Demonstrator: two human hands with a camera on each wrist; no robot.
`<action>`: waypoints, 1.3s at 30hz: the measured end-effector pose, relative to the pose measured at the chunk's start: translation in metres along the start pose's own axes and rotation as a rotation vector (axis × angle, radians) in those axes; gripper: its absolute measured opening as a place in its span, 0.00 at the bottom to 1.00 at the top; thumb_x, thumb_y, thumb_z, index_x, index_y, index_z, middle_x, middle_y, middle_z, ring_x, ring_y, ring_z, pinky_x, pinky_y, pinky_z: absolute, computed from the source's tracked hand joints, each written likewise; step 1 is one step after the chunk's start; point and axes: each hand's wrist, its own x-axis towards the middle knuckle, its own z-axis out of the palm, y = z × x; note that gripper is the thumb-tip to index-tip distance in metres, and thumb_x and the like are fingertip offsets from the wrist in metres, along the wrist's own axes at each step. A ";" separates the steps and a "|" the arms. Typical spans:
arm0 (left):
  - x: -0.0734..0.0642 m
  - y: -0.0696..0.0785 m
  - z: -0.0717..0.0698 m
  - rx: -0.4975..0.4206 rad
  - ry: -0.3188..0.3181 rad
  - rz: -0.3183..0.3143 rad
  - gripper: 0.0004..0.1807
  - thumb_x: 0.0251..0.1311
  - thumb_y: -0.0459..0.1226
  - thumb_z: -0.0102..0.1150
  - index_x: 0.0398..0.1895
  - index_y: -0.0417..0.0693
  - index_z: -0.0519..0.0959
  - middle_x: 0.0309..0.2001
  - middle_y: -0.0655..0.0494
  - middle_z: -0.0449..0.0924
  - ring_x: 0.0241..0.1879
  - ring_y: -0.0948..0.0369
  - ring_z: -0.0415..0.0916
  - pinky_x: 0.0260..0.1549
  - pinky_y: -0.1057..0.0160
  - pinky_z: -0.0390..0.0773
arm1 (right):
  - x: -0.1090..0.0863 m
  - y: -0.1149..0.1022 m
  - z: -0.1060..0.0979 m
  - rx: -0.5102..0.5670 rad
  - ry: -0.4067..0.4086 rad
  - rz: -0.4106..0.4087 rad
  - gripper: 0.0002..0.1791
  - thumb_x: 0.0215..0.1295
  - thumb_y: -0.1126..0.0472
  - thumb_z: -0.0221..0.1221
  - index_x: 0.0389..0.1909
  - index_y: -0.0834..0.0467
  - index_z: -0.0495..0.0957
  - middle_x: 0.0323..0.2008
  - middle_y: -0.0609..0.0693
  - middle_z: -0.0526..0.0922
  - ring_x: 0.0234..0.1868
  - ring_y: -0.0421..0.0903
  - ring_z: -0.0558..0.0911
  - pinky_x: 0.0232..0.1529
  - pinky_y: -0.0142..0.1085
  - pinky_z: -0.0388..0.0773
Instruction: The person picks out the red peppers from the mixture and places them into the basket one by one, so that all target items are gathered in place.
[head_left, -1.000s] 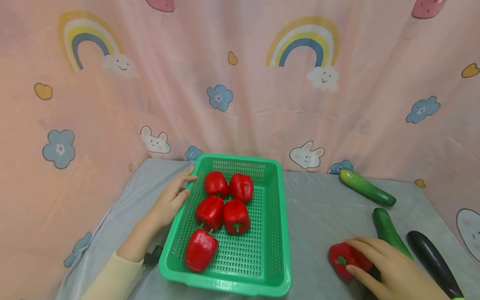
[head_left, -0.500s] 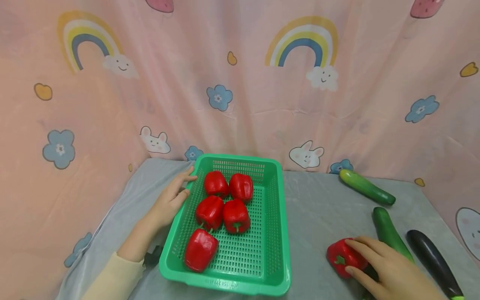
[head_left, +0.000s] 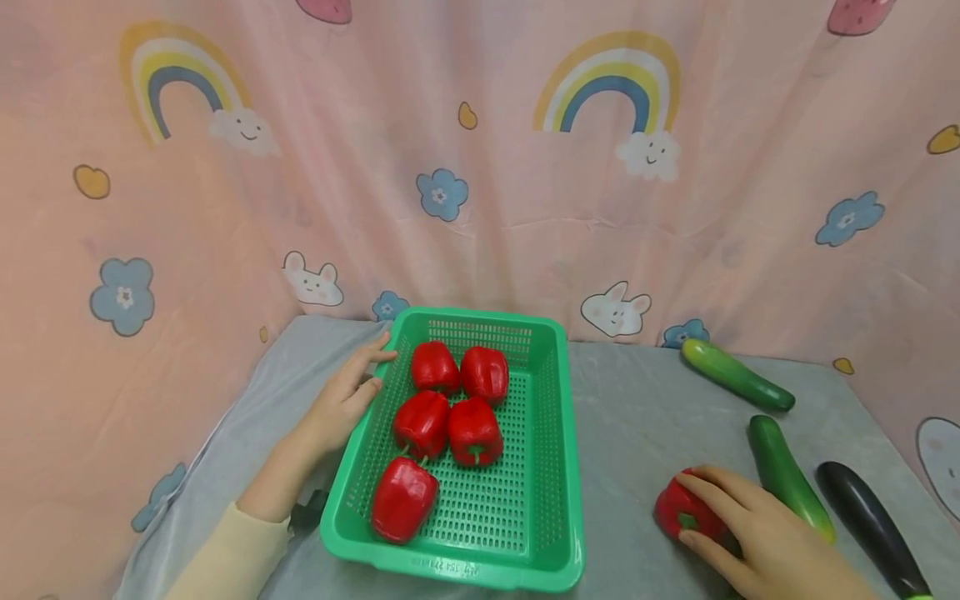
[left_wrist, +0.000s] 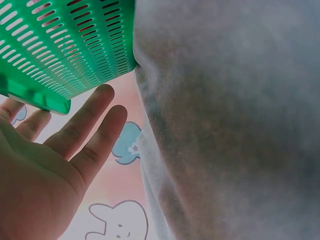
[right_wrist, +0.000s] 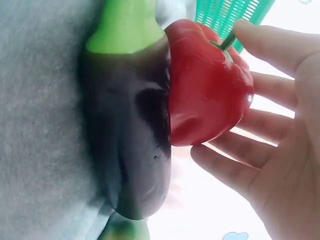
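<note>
My left hand (head_left: 341, 404) rests with fairly straight fingers along the left rim of a green plastic basket (head_left: 551, 467). Several red bell peppers (head_left: 474, 432) lie inside, mostly on its left side. On the right of the cloth, my right hand (head_left: 765, 533) holds another red bell pepper (head_left: 677, 507), partly covered by the fingers. In the right wrist view, the thumb touches the stem of this pepper (right_wrist: 205, 90) and the fingers spread along its other side. An eggplant (right_wrist: 130, 120) lies right beside it; in the head view it is mostly hidden under the hand.
Right of my right hand lie a zucchini (head_left: 783, 471) and a second eggplant (head_left: 870, 525). Another zucchini (head_left: 738, 375) lies farther back. Grey cloth (head_left: 622, 417) covers the table, and a pink patterned curtain (head_left: 487, 250) hangs behind.
My right hand has shifted slightly left, and the pepper in it has tilted a little. The left hand and the basket stay where they were.
</note>
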 end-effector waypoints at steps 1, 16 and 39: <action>0.000 0.000 0.000 -0.001 0.000 0.001 0.24 0.81 0.34 0.46 0.77 0.43 0.72 0.87 0.54 0.55 0.55 0.50 0.84 0.51 0.46 0.86 | 0.000 0.000 0.000 0.008 -0.010 0.009 0.35 0.58 0.40 0.80 0.62 0.52 0.86 0.57 0.48 0.85 0.53 0.48 0.86 0.43 0.49 0.90; 0.000 0.000 0.000 -0.008 0.003 0.007 0.25 0.80 0.32 0.46 0.76 0.43 0.72 0.87 0.53 0.55 0.55 0.49 0.85 0.54 0.41 0.84 | 0.002 0.003 0.003 0.094 -0.074 0.064 0.33 0.61 0.38 0.78 0.64 0.45 0.83 0.57 0.46 0.80 0.46 0.41 0.80 0.37 0.35 0.87; 0.000 0.000 0.000 -0.002 0.002 0.010 0.24 0.81 0.33 0.46 0.76 0.44 0.72 0.87 0.53 0.55 0.56 0.49 0.84 0.54 0.40 0.84 | 0.001 0.009 0.003 0.189 -0.134 0.110 0.36 0.55 0.38 0.81 0.60 0.48 0.78 0.59 0.52 0.80 0.50 0.47 0.79 0.35 0.36 0.86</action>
